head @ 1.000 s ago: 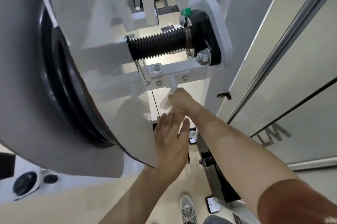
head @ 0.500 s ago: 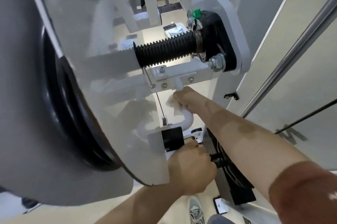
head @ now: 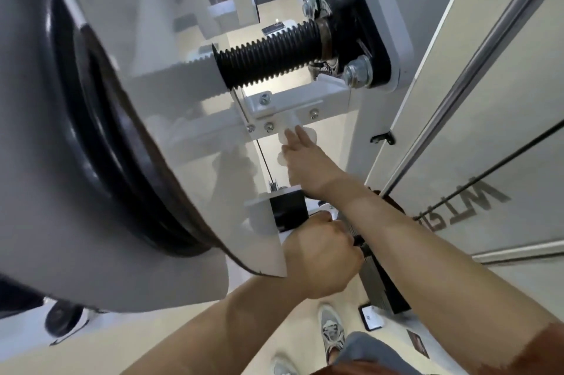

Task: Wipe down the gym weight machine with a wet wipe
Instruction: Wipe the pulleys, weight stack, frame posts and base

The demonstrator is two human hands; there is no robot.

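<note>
The white weight machine fills the view, and its screwed cross bracket [head: 293,100] sits under a black ribbed sleeve [head: 268,57]. My right hand [head: 308,161] reaches up to the underside of that bracket. It holds the white wet wipe [head: 283,138] against the white rod hanging there, and the wipe's edges show on either side of my fingers. Lower down, my left hand [head: 320,255] is a fist curled around a black handle [head: 357,243] beside a black block [head: 288,210]. The rod itself is mostly hidden by the hand and wipe.
A large black pulley wheel [head: 100,136] behind a clear curved guard crowds the left. The black weight stack [head: 381,283] stands below my right forearm. A glass wall with a metal rail [head: 488,54] runs along the right. My shoes [head: 331,329] stand on the pale floor.
My left hand dropped from an open reach to a fist on the black handle. My right hand with the wipe slid up the white rod to the bracket's underside.
</note>
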